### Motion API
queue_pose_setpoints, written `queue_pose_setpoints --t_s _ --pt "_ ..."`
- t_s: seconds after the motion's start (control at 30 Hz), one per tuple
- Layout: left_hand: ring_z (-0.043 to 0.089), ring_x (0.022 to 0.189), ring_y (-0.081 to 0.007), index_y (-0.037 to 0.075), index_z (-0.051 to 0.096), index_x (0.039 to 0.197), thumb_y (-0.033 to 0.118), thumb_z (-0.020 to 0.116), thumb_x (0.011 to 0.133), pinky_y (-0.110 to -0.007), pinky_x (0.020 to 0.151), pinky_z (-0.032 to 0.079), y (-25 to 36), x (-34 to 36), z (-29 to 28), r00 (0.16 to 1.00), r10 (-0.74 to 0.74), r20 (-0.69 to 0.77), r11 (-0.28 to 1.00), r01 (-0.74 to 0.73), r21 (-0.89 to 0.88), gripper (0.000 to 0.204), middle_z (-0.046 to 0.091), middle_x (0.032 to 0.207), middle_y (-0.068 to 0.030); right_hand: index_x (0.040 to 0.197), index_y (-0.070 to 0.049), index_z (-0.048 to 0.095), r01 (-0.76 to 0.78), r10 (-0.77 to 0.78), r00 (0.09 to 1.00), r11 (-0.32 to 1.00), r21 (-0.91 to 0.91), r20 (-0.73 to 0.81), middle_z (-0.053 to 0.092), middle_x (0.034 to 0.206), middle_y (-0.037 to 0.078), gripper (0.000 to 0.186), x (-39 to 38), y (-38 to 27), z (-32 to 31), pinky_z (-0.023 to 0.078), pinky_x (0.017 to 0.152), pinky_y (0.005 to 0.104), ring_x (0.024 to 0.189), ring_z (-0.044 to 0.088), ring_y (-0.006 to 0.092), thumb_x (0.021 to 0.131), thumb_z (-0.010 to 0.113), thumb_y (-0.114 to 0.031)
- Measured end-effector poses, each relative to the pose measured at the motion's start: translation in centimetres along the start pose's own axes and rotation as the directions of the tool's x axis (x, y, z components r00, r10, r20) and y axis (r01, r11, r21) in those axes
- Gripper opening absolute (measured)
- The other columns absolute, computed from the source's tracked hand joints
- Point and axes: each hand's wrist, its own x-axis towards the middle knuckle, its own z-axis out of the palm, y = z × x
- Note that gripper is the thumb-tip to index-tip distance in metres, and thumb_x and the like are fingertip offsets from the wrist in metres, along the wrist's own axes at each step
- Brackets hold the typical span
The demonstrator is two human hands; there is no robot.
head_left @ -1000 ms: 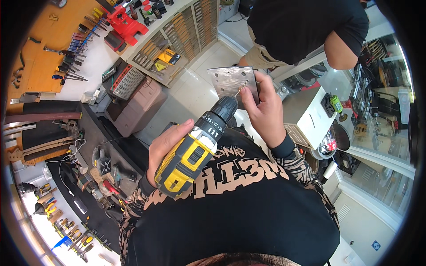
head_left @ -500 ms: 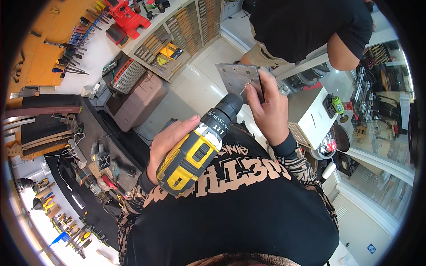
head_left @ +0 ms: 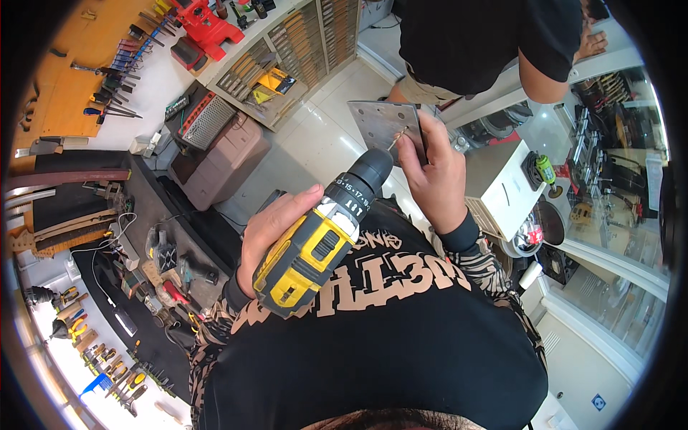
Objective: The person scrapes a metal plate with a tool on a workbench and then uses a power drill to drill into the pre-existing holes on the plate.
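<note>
My left hand (head_left: 271,233) is wrapped round a yellow and black cordless drill (head_left: 313,247), and its body hides most of my fingers. The chuck (head_left: 373,168) points up and to the right, with a thin brass-coloured bit (head_left: 393,142) sticking out of it. That bit reaches a flat grey metal plate (head_left: 375,122) with several holes along its edges; whether it has entered a hole I cannot tell. With the thumb on the near face and fingers behind, my right hand (head_left: 435,175) pinches the plate at its right edge.
Another person in a dark shirt (head_left: 466,50) stands close beyond the plate. To the left lies a cluttered workbench (head_left: 208,247), with a brown bin (head_left: 228,161) beside it. A white cabinet (head_left: 494,188) stands to the right. A red vise (head_left: 204,29) sits at the upper left.
The other person has shifted slightly, and one of their hands now shows at the upper right. My hands, the drill and the plate have barely moved.
</note>
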Motion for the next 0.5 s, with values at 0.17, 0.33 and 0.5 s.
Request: queue_pose_setpoints --t_s 0.17,0.33,0.5 --pt "0.07 0.088 -0.0236 0.002 0.061 0.152 0.009 0.086 0.087 -0.032 0.082 0.053 0.2 -0.2 -0.1 0.999 -0.052 0.011 0.997 0.052 -0.051 0.07 0.074 0.106 -0.0145 0.136 -0.007 0.063 0.01 -0.01 1.0 1.0 0.019 0.029 0.078 0.087 0.014 0.044 -0.1 -0.3 0.0 0.058 0.062 0.0403 0.07 0.076 0.0335 0.095 0.079 -0.013" --pt "0.07 0.09 -0.0244 0.003 0.061 0.152 0.008 0.085 0.087 -0.033 0.084 0.054 0.2 0.2 -0.1 0.998 -0.057 0.021 0.998 0.057 0.001 0.07 0.074 0.107 -0.0148 0.136 -0.008 0.062 0.023 -0.023 0.998 1.0 0.014 0.051 0.08 0.09 0.01 0.044 -0.4 -1.7 0.4 0.059 0.065 0.0399 0.073 0.077 0.0321 0.095 0.077 -0.011" --pt "0.07 0.091 -0.0248 0.003 0.061 0.152 0.009 0.085 0.087 -0.033 0.085 0.054 0.4 0.4 0.0 0.998 -0.064 0.001 0.997 0.064 0.052 0.07 0.074 0.109 -0.0152 0.139 -0.008 0.062 0.047 -0.05 0.997 0.998 0.05 0.055 0.08 0.09 0.01 0.046 -0.3 -1.7 0.5 0.059 0.065 0.0399 0.073 0.077 0.0323 0.095 0.077 -0.01"
